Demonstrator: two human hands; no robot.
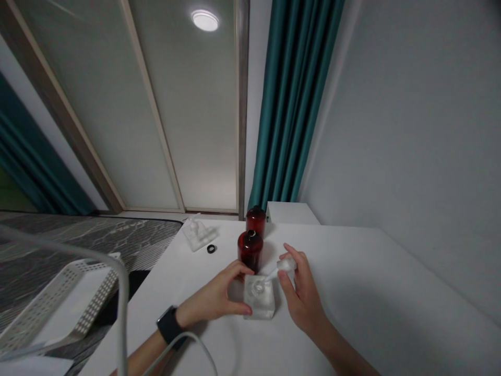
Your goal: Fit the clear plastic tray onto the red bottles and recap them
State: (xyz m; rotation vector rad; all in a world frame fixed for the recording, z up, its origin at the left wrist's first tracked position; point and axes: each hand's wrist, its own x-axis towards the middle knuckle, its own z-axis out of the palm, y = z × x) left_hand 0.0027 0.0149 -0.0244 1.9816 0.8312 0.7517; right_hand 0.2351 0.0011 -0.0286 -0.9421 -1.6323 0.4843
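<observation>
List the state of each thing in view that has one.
Clear, square, glass-like bottle: upright, left hand around its side.
Translucent, blocky cap with pale stem: unseated, held in right hand.
Nearer red-brown, round, glossy bottle: upright; whether capped, unclear.
Farther red-brown, round bottle: upright.
Small black ring: lying flat.
White perforated plastic basket: open-topped.
Round white light: lit.
Teal fabric curtain by the wall: gathered.
Blurred clear item: state unclear.
</observation>
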